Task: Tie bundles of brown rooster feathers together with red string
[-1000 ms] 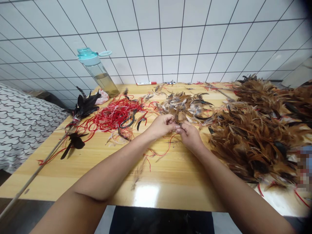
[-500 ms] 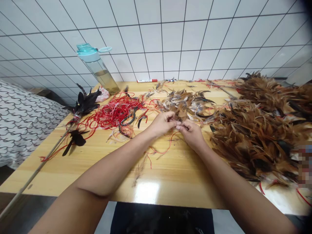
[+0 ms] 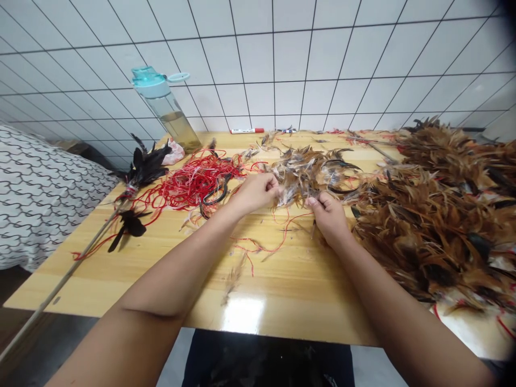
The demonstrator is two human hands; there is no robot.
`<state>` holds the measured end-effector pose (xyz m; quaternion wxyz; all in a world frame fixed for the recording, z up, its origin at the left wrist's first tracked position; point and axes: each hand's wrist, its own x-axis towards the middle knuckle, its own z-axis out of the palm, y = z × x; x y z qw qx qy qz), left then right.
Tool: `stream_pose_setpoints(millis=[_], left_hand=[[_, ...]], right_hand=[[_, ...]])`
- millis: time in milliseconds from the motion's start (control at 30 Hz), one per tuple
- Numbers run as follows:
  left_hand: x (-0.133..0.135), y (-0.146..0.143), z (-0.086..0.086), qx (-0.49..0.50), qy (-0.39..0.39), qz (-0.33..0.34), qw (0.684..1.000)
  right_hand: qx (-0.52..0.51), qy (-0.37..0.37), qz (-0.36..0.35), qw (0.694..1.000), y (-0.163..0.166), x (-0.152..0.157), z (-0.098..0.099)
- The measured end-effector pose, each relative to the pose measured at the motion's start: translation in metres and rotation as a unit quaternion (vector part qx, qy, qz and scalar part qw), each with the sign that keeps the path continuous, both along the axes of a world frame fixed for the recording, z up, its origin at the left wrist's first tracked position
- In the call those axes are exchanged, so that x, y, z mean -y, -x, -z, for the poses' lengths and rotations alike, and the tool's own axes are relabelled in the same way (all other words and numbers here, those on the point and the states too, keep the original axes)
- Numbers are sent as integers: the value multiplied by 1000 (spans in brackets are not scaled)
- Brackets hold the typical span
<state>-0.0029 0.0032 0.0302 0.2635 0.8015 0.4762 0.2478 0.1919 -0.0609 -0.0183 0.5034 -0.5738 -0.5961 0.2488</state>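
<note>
My left hand (image 3: 258, 192) is closed in a pinch at the left edge of a loose heap of brown and white feathers (image 3: 308, 164). What its fingertips hold, if anything, is too small to make out. My right hand (image 3: 329, 214) sits at the front of that heap, thumb and forefinger pressed together on thin feathers, partly hidden by the hand. A gap separates the two hands. Between them and the table's front edge lies a loose red string (image 3: 258, 248). Left of my left hand is a tangle of red string (image 3: 197, 180) with dark-handled scissors (image 3: 215, 194) at its edge.
A large mound of brown feathers (image 3: 435, 231) covers the table's right side. On the left, a long stick (image 3: 76, 263) bears black feathers (image 3: 145, 164) and overhangs the edge. A blue-lidded bottle (image 3: 171, 115) and a red-capped marker (image 3: 246, 130) stand and lie by the tiled wall.
My hands were together at the fingertips; now they are apart, the left moved slightly left and up, the right slightly to the right. The view has shifted a little.
</note>
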Motion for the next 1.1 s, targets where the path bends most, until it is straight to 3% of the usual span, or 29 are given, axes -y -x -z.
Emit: stream_pose_setpoints(millis=[100, 200, 400, 567, 700, 767, 833, 1000, 1100], left_hand=[[6, -6, 8, -67, -14, 17, 998], [11, -13, 18, -99, -46, -15, 994], [9, -17, 25, -89, -42, -49, 994], [-3, -10, 23, 100, 62, -31, 993], [-1, -13, 16, 274, 186, -12, 944], [3, -16, 13, 326, 263, -4, 908], [7, -20, 11, 352, 292, 3, 889], [11, -25, 15, 324, 206, 14, 923], [12, -26, 19, 272, 190, 58, 942]], right_hand=[[4, 3, 19, 1000, 0, 0, 1], [13, 3, 21, 1000, 0, 1, 2], [22, -7, 17, 1000, 1, 1, 1], [17, -9, 15, 1000, -1, 0, 3], [6, -5, 14, 1000, -1, 0, 5], [-1, 1, 17, 1000, -1, 0, 5], [-4, 7, 19, 1000, -1, 0, 5], [-11, 8, 14, 1000, 1, 0, 4], [-4, 2, 10, 1000, 2, 0, 3]])
